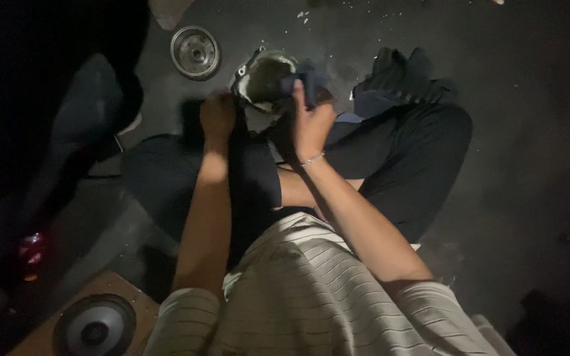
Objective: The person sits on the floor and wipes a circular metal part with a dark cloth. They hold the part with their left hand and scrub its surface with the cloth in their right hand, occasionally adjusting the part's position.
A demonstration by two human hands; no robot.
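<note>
The person sits on a dark floor [529, 132] with legs folded, both bare hands up at a pale, hollow metal casing [265, 79] that rests just past the knees. The left hand [217, 115] is closed around the casing's near-left edge, fingers curled over something dark there — what exactly it grips besides the casing is lost in shadow. The right hand [311, 122], a thin bracelet [311, 159] at its wrist, is clenched on a dark blue rag [306, 84] and presses it against the casing's right rim, so the rag overlaps the opening. To the left of the casing, a little apart from it, a round metal disc [195, 51] with a hub in the middle lies flat on the floor. To the right of the casing a heap of dark cloth [397, 82] sits beside the person's knee. Well back from the casing, at the lower left corner, a round speaker [94, 326] is set in a brown board — and a small red object [32, 250] shows just above it, too dim to identify.
</note>
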